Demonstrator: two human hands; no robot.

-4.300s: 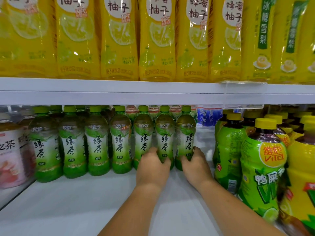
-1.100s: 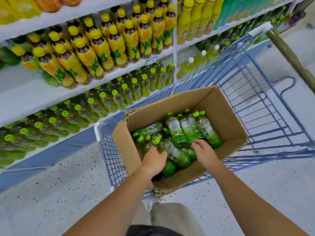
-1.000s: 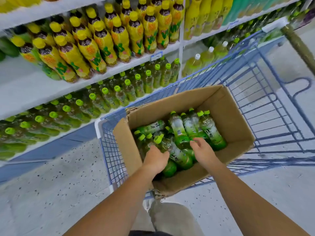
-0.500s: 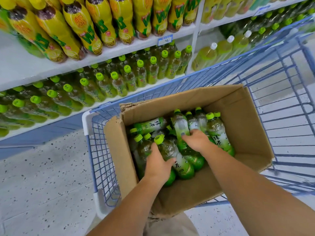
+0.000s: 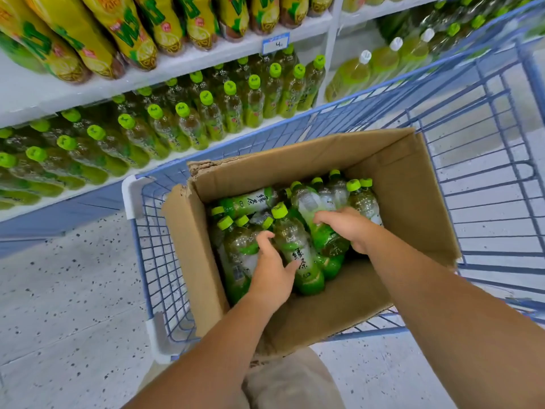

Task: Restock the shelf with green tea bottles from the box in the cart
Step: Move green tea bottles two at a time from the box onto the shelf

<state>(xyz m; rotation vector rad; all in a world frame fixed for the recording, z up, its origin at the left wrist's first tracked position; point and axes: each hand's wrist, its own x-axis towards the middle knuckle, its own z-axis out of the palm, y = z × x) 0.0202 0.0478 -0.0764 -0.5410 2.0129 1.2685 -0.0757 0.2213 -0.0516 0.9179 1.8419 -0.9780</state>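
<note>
An open cardboard box (image 5: 418, 184) sits in a blue wire cart (image 5: 486, 137) and holds several green tea bottles with green caps, lying and leaning. My left hand (image 5: 272, 273) reaches into the box's left side, its fingers curled round one green tea bottle (image 5: 295, 249). My right hand (image 5: 348, 225) grips another green tea bottle (image 5: 312, 206) further right, fingers wrapped over its middle. The bottoms of both bottles stay among the others.
White shelves (image 5: 188, 64) run along the left and top: yellow-labelled bottles on the upper shelf, rows of green-capped tea bottles (image 5: 206, 113) on the lower one. Pale bottles with white caps (image 5: 365, 69) stand to the right. Speckled floor (image 5: 59, 305) lies left of the cart.
I turned from the shelf to the cart. Both hands went down into the box and closed round bottles; the view has moved closer to the box.
</note>
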